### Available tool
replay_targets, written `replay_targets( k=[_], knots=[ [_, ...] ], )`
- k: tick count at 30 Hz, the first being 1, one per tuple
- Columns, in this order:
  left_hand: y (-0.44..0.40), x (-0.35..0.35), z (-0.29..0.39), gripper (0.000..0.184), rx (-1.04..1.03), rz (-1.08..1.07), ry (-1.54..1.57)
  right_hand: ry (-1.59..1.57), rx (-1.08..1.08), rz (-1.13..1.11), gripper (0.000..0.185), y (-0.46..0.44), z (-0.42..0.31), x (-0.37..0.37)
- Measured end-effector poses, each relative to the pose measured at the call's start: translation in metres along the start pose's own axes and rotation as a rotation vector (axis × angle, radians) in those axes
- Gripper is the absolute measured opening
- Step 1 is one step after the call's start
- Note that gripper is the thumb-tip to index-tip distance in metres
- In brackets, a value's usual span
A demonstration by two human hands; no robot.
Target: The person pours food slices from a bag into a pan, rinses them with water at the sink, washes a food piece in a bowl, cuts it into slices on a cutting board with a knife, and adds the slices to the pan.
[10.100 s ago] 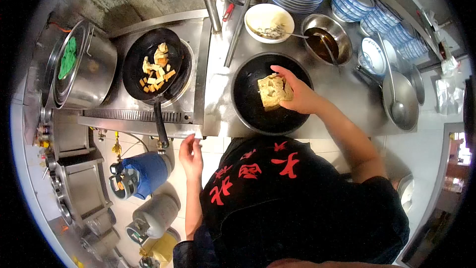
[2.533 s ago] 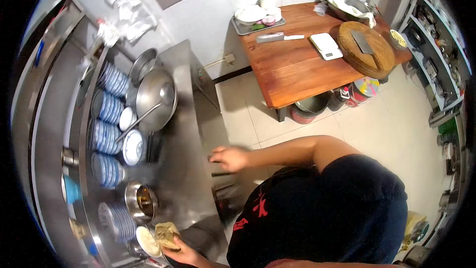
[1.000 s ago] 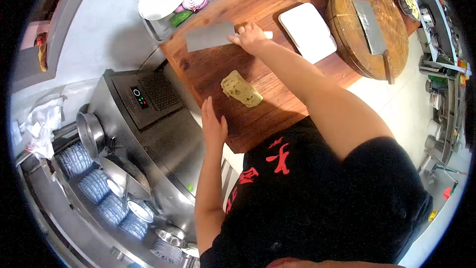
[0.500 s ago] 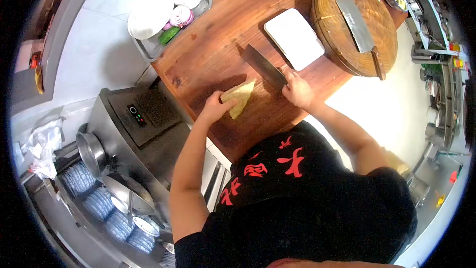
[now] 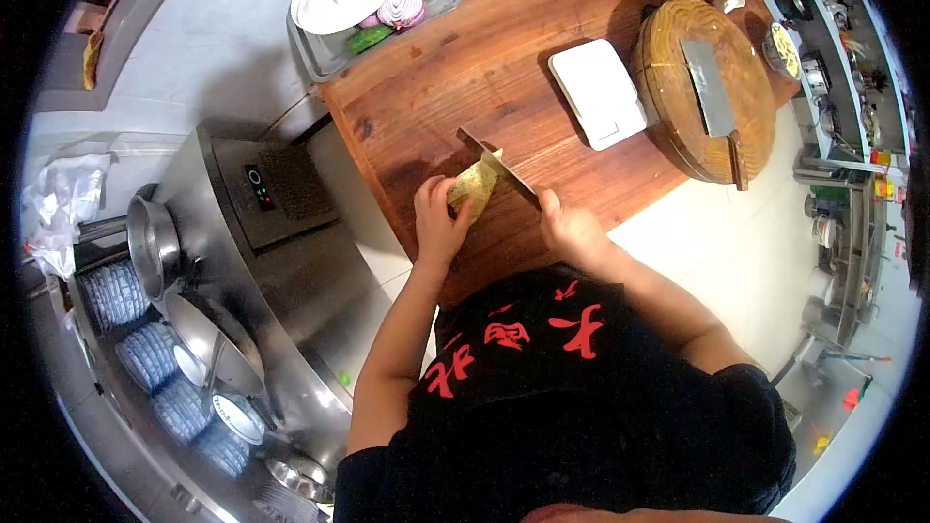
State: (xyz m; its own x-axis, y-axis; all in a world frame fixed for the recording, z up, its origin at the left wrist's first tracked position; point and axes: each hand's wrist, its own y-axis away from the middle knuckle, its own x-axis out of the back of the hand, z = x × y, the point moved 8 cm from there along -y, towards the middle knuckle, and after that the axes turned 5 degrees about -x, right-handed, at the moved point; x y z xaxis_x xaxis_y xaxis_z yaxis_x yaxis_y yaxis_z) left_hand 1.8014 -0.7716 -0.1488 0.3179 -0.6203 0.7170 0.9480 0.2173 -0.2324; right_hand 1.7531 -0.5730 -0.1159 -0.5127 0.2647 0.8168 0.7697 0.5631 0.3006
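Note:
My right hand [image 5: 569,226] is closed round the handle of a cleaver [image 5: 511,171]. The blade stands on edge, its side against the upper right end of a yellowish-green, wedge-shaped piece of food [image 5: 475,190]. I cannot make out what kind of food it is. From the left, my left hand [image 5: 441,217] grips the piece, thumb on the near side and fingers on the far side. The food lies on the wooden table [image 5: 407,107], near its front left edge. The blade's lower edge is partly hidden.
A white kitchen scale [image 5: 599,94] lies farther back. To its right, a second cleaver [image 5: 709,87] rests on a round chopping block [image 5: 668,87]. A metal tray [image 5: 329,63] at the back left carries white bowls, onion and a green vegetable. A steel appliance [image 5: 281,271] stands left.
The cleaver has come left and nearer to me, from beside the scale to the food. My left hand has shifted its hold on the piece. The whole view has also shifted.

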Motion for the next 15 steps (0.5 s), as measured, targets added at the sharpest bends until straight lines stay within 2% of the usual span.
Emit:
replay_targets(
  k=[1, 7, 11, 15],
  knots=[
    [-0.002, 0.0, 0.005, 0.043, -0.04, -0.013, -0.028, 0.009, 0.007, 0.029, 0.024, 0.002, -0.005, 0.0],
    [-0.015, -0.016, 0.013, 0.034, -0.157, -0.072, -0.021, 0.133, -0.013, -0.183, 0.029, 0.011, -0.016, -0.011],
    [-0.019, -0.032, 0.005, 0.035, -0.215, -0.111, -0.014, 0.169, -0.057, -0.188, 0.034, 0.007, -0.034, 0.005],
    [-0.016, -0.032, 0.003, 0.036, -0.264, -0.027, 0.016, 0.168, -0.045, -0.149, 0.039, 0.005, -0.044, 0.016]
  ],
)
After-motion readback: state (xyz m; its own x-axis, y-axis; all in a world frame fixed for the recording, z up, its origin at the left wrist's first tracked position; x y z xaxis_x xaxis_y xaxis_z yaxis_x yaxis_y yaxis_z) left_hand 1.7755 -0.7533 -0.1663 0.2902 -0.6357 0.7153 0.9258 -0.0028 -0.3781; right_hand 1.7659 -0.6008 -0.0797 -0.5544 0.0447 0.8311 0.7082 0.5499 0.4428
